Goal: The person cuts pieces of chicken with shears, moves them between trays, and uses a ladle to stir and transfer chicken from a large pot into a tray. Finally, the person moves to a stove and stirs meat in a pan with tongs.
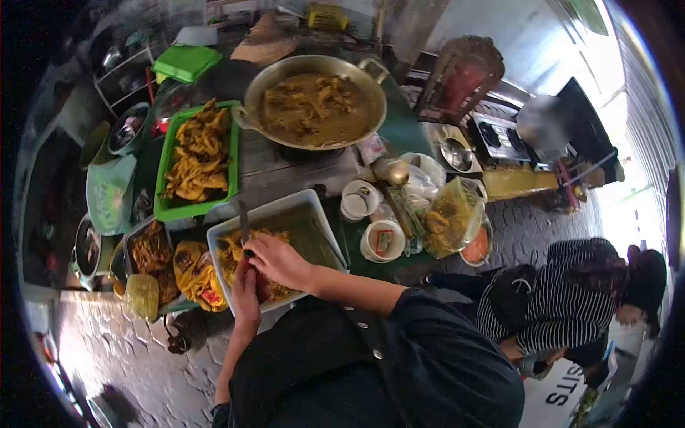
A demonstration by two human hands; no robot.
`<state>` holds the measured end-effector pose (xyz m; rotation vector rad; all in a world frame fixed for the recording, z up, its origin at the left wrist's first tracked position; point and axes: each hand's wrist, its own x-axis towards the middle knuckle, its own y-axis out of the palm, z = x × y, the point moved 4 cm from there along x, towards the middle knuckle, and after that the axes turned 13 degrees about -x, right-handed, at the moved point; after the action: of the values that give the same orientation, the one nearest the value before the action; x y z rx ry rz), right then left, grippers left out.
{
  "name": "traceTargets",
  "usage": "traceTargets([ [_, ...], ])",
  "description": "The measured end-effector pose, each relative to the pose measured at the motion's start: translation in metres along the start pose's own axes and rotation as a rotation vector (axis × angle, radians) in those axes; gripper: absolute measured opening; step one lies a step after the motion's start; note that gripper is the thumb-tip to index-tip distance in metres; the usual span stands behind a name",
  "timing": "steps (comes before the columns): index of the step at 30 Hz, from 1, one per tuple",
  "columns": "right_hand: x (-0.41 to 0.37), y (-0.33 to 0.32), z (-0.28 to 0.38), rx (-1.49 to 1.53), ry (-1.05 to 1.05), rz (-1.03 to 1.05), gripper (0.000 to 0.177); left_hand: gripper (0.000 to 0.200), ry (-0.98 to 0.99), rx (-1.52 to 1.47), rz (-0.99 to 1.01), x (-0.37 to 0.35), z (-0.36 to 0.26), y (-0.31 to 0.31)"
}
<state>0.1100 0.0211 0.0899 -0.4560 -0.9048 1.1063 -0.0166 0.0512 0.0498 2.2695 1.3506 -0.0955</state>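
The right hand (280,264) is gripping a knife (244,220) by its near end; the blade is jutting forward past the fingers, over the white tub (280,205) of yellow meat pieces (230,251). The left hand (247,296) is curling just beside, its hold impossible to tell. The blade is looking narrow, greyish.

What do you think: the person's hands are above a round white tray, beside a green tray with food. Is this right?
Not round: the head view shows a rectangular white tray below the left hand and right hand, beside the green tray.
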Motion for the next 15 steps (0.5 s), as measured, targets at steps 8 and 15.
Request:
traceTargets([
  [8,-0.008,0.005,-0.003,0.016,-0.025,0.073,0.027,0.037,0.024,0.091,-0.006,0.003,0.005,0.002],
  [15,-0.002,-0.008,0.002,-0.034,-0.040,0.054,0.034,0.040,0.015,0.159,0.013,0.010,0.006,-0.001],
])
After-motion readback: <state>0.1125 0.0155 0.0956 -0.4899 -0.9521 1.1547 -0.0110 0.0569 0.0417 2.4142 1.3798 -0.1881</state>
